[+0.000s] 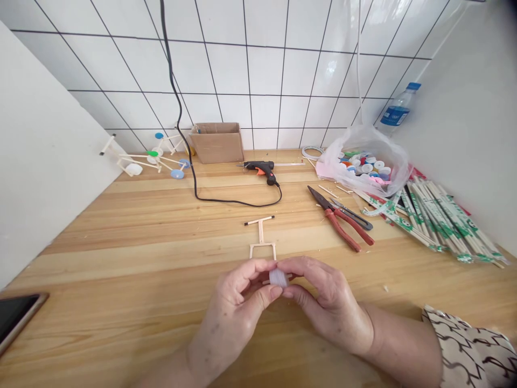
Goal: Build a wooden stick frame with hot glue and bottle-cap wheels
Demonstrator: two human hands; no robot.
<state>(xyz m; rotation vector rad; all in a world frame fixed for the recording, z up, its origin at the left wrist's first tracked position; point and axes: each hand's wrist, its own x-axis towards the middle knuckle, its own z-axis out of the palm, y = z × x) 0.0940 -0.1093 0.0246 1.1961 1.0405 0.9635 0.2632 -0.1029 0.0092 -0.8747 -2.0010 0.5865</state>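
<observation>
Dead centre, pinching a pale cap (278, 278) between left hand (236, 310) and right hand (331, 302), both closed to a narrow grip. At the cap's sides, what looks like a thin stick (265, 282), ends poking out. By the look of it, busy fitting cap and stick together; next move probably calling for a steady, even hold with the stick kept straight. Just beyond, flat on the wooden table (121, 302), a black-tipped frame (260, 231); touching the hands or not, impossible to tell. Further out, glue gun (264, 167) and cord (226, 201); to the right, red-handled pliers (343, 229), wrapped sticks (448, 221), a bag (333, 148) of caps (365, 168). Off left, a phone (16, 315) near, stick models (152, 154) far, next to a carton (216, 148). At the back, white tiles (266, 70), with a bottle (398, 110) towards the right corner.
</observation>
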